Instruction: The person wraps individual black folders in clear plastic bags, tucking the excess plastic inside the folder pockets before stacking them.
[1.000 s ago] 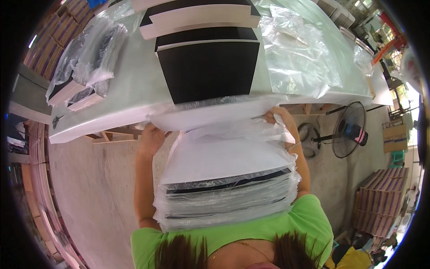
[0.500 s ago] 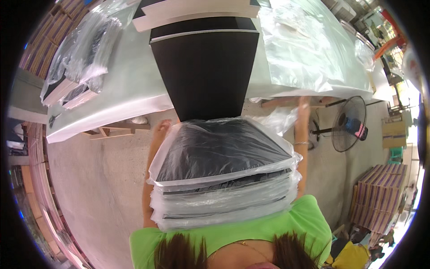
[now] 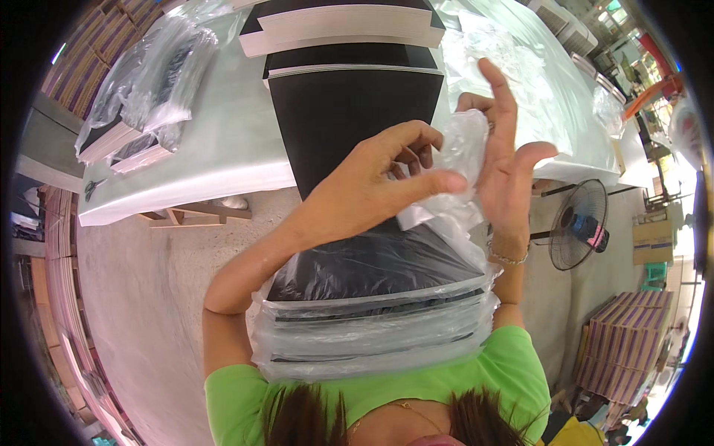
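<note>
A crumpled clear plastic bag (image 3: pixel 455 197) bunches between my hands, above the lap stack. My right hand (image 3: pixel 506 167) is palm up, its bent fingers around the bag while the index finger and thumb stretch away. My left hand (image 3: pixel 383 175) reaches across from the left; its fingers are curled with the thumb apart, the thumb's tip over the plastic. Below lies a stack of plastic-wrapped black packs (image 3: pixel 372 271) against my body. Beyond it, a large black-faced slab (image 3: pixel 353 111) with pale edges leans from the table's edge toward the stack; its lower end is partly hidden by my left arm.
White sheeting covers the table (image 3: pixel 238 134). More black-topped stacks with white edges (image 3: pixel 349 30) stand at its far middle. Bagged stacks (image 3: pixel 160 104) and scissors (image 3: pixel 91 189) lie left, loose plastic bags (image 3: pixel 550 111) right. A floor fan (image 3: pixel 579 223) and striped cartons (image 3: pixel 625 346) stand at right.
Both hands have risen from the sides of the lap stack and come together above it. The plastic bag from beyond the stack's right side is now between them.
</note>
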Demonstrator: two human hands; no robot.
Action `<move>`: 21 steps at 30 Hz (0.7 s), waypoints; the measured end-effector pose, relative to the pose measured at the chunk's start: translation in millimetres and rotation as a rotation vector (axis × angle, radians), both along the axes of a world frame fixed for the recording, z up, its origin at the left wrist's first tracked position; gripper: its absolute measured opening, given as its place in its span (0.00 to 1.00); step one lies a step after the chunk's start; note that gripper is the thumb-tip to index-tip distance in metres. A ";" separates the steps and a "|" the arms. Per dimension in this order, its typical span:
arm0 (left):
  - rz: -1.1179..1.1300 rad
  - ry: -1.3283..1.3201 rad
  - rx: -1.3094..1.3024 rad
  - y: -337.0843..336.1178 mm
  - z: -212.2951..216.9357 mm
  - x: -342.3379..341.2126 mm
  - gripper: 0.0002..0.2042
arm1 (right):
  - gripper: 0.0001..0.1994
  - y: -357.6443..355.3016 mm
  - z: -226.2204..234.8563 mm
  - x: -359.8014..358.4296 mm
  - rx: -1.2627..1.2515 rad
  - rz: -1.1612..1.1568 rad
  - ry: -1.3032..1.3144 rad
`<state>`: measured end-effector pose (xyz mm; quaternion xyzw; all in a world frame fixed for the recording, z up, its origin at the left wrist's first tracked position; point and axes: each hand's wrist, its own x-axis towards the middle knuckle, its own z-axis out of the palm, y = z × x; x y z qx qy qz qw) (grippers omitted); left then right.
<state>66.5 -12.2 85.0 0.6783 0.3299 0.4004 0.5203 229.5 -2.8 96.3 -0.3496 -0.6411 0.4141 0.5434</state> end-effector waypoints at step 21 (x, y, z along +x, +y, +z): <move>-0.054 -0.151 -0.345 21.0 -33.9 -30.2 0.13 | 0.42 3.9 -28.0 -3.7 0.209 0.055 -0.333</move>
